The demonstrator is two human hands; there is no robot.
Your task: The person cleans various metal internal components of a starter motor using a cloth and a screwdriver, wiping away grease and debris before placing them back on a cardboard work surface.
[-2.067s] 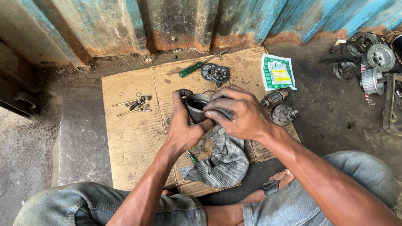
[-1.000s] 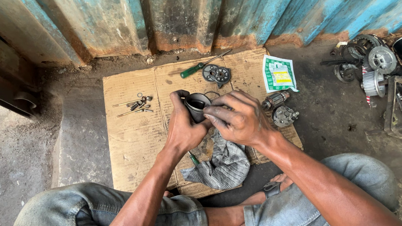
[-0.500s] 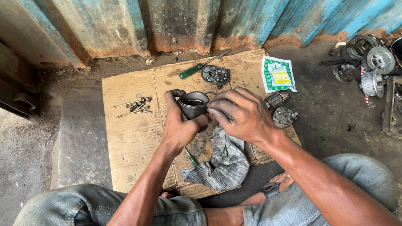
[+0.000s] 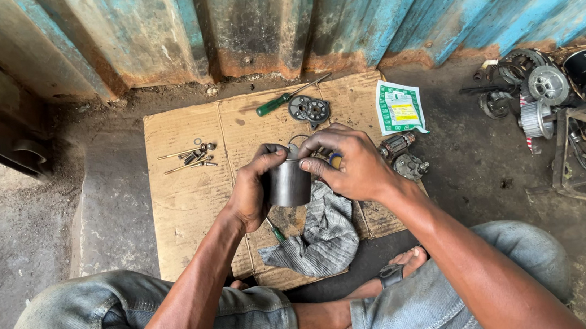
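While both hands grip grey metal cylinder (image 4: 289,183), fingers hide its top; inside unseen.

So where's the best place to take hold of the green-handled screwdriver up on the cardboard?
Probably by the green handle of the screwdriver, its thickest, roundest part. It lies flat and slanted on the cardboard, handle to the left, shaft toward the corrugated wall. Come from above, grip closing across the handle; the black round part sits close beside the shaft, so stay at the handle end.
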